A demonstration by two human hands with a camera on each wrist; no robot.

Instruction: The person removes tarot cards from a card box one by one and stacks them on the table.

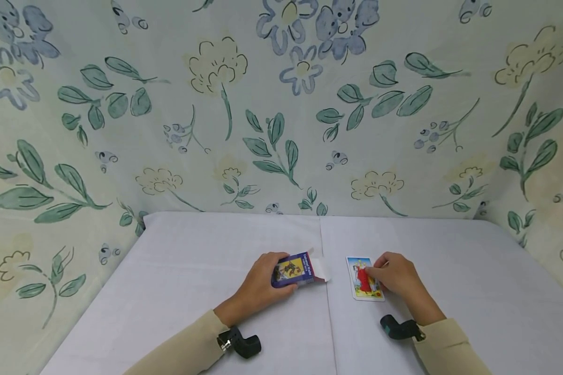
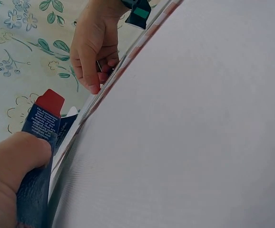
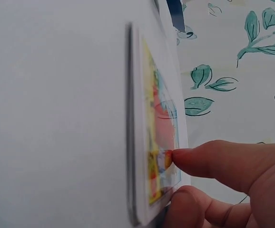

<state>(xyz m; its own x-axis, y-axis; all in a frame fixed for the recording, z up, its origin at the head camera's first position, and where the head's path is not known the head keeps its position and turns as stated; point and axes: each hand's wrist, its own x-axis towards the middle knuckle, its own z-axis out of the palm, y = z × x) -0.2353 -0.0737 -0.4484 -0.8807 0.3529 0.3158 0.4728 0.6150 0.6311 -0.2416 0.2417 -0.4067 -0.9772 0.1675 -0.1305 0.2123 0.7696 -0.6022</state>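
Left hand: the left hand (image 1: pixel 261 284) is lying low in the middle of the frame; its fingers are curling around the blue card box (image 1: pixel 294 269), gripping it on the white table (image 1: pixel 169 281).
Card box: its flap is standing open, pointing to the right.
Right hand: the right hand (image 1: pixel 396 276) is sitting just right of centre; its fingertips are pinching the edge of the card stack (image 1: pixel 362 279).
Card stack: it is lying face up on the table, near the box but apart.
Background: a flowered cloth (image 1: pixel 281 104) is filling the upper frame.

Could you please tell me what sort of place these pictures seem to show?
Probably a staged recording corner, not a lived-in room: a white-covered table backed by floral cloth hung on three sides. The left hand holds a card box; the right hand touches a stack of tarot-style cards.
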